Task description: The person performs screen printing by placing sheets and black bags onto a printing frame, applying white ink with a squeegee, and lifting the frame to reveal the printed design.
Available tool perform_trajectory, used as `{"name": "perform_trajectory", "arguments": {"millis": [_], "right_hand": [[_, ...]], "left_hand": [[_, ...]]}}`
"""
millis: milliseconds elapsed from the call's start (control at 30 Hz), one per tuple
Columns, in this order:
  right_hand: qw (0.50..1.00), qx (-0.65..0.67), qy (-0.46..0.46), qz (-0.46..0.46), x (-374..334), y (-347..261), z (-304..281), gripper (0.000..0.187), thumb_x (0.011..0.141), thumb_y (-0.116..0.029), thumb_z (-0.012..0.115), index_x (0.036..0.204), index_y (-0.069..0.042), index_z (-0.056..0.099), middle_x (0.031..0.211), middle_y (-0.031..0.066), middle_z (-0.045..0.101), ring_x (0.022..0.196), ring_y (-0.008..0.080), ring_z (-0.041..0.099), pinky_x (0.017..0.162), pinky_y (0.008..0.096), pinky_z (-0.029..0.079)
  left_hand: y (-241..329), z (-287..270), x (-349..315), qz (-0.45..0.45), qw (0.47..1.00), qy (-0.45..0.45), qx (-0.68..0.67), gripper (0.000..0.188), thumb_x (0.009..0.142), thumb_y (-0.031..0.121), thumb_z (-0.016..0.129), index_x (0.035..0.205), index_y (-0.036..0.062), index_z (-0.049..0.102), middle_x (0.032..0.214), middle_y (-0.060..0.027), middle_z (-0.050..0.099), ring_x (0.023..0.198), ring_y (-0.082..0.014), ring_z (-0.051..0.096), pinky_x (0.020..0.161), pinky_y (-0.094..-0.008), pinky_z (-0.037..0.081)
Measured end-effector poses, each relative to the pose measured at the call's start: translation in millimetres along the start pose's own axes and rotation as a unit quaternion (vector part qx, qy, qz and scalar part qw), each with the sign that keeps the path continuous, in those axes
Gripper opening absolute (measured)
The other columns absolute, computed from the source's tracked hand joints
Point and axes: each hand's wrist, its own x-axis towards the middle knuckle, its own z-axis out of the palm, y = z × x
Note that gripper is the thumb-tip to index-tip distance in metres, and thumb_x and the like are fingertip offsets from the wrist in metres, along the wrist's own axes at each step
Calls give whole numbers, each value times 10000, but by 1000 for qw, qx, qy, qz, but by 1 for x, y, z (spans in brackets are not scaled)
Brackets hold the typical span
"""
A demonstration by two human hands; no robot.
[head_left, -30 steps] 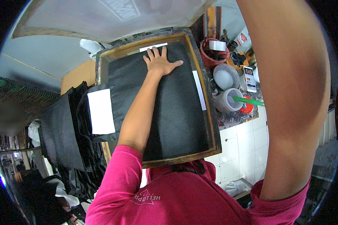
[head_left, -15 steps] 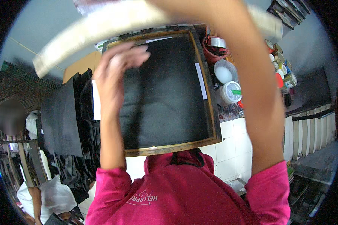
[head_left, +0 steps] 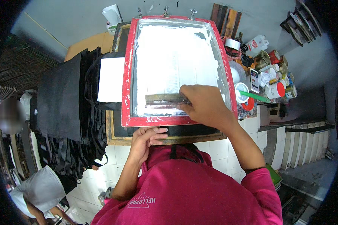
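Observation:
A printing screen with a red frame lies flat over a wood-edged board that carries black fabric. White ink covers most of its mesh. My right hand grips the right end of a squeegee, which rests across the mesh near the close edge; its blade is slightly blurred. Just below the near red bar, my left hand is at the board's front edge. Its fingers are loosely bent and apart, with nothing visible in them.
Black fabric bags are piled at the left, beside a white sheet. Lidded tubs, a phone, a green stick and several paint cans crowd the right. Another person's arm shows at lower left.
The red-framed screen now lies over the black fabric, which was uncovered before. My right arm has come down from above, and that hand now holds the squeegee. My left hand has moved toward me.

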Motion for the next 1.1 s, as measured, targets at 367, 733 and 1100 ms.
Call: {"name": "perform_trajectory", "arguments": {"millis": [367, 733, 1100], "right_hand": [[995, -95, 29, -8, 105, 60, 27, 316, 853, -262, 749, 1023, -54, 582, 897, 172, 711, 889, 388, 695, 754, 513, 519], [997, -73, -4, 35, 239, 145, -12, 493, 802, -371, 767, 1157, -39, 685, 1009, 219, 735, 1010, 378, 703, 880, 509, 535], [982, -155, 98, 36, 201, 116, 35, 370, 832, -356, 767, 997, -55, 630, 946, 142, 734, 891, 348, 710, 769, 480, 534]], "left_hand": [[8, 0, -1, -37, 999, 0, -23, 324, 932, 58, 553, 1189, -136, 591, 1212, -286, 678, 1073, -319, 721, 793, -340, 631], [37, -2, -8, -130, 979, -81, -131, 371, 984, 129, 511, 1255, -118, 567, 1262, -282, 660, 1229, -371, 644, 1067, -473, 522], [202, 36, 196, 569, 578, 95, 577, 398, 885, 156, 718, 1254, 19, 658, 1195, -206, 685, 1194, -382, 612, 1115, -458, 390]]}}
